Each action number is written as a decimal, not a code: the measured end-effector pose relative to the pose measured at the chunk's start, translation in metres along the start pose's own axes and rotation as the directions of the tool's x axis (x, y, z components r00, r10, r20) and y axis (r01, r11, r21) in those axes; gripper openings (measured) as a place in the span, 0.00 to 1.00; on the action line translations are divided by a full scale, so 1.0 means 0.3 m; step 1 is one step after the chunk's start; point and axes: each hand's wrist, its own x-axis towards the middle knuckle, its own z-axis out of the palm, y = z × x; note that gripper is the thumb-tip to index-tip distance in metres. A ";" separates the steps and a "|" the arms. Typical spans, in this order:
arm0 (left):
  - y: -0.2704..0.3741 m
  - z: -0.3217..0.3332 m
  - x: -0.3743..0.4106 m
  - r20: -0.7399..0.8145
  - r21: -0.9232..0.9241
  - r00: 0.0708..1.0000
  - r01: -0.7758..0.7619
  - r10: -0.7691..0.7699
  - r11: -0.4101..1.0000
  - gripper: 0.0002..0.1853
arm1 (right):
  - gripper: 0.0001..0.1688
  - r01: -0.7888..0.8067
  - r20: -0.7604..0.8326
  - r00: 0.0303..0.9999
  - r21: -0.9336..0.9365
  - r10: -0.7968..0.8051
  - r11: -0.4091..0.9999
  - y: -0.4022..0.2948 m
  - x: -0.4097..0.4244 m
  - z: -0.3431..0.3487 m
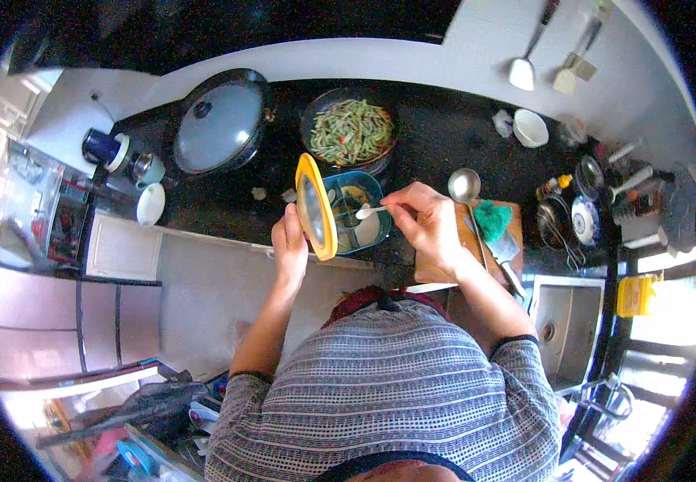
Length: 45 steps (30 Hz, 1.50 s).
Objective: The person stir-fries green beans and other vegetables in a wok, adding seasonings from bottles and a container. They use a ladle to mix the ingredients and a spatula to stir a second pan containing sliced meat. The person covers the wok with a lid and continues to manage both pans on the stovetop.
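My left hand grips the yellow-rimmed lid, which is tilted up at the left side of a seasoning box. The box is dark teal and split into compartments, some with a pale, white or yellowish content. Between the thumb and fingers of my right hand is a small white spoon, its bowl over the box. Just behind the box, a wok holds cut green beans with bits of red among them.
A large lidded pan stands at the back left. On the right, a wooden cutting board bears a ladle, a green scrubber and a cleaver. Beyond it are a sink and a white bowl.
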 end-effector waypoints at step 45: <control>-0.085 1.829 0.020 0.664 0.028 0.619 -0.582 0.420 0.813 0.07 | 0.10 -0.625 -0.556 0.494 0.309 0.669 0.717 0.396 -0.914 -0.769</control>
